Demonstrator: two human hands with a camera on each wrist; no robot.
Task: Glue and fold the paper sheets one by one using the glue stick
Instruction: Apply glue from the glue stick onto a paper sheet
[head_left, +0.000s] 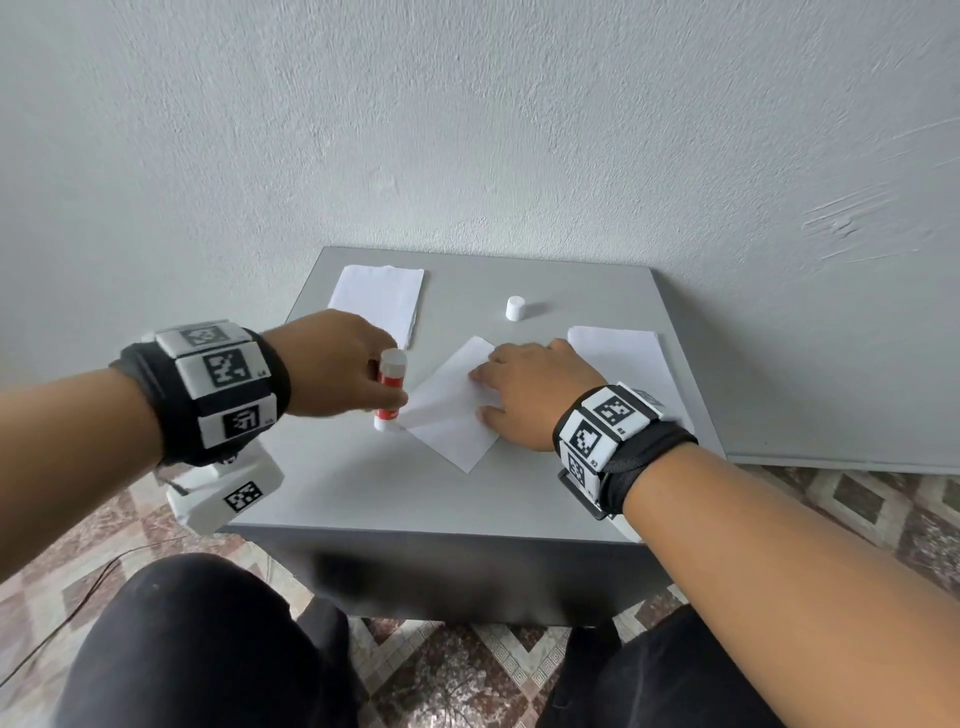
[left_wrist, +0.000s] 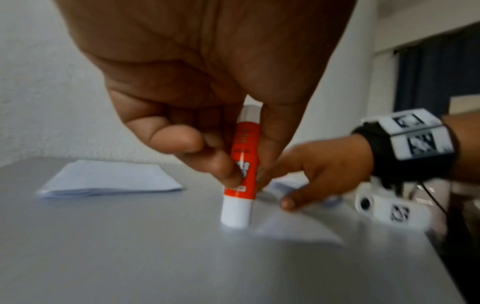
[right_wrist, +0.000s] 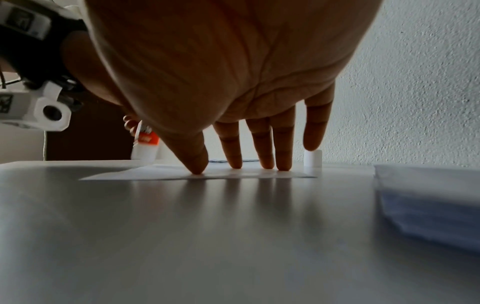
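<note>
The left hand (head_left: 340, 364) has its grip curled round the upright red-and-white glue stick (head_left: 388, 387); the right hand (head_left: 524, 387), grip spread flat, presses the thin white paper sheet (head_left: 449, 415) onto the smooth grey surface (head_left: 363, 483).

1. Table (head_left: 374, 493): smooth grey top with a soft sheen.
2. Sheet (head_left: 449, 415): thin matt white paper.
3. Glue stick (head_left: 388, 392): glossy, probably plastic.
4. Wall (head_left: 467, 130): rough, matt plaster.
5. Wristbands (head_left: 649, 457): black cloth.
</note>
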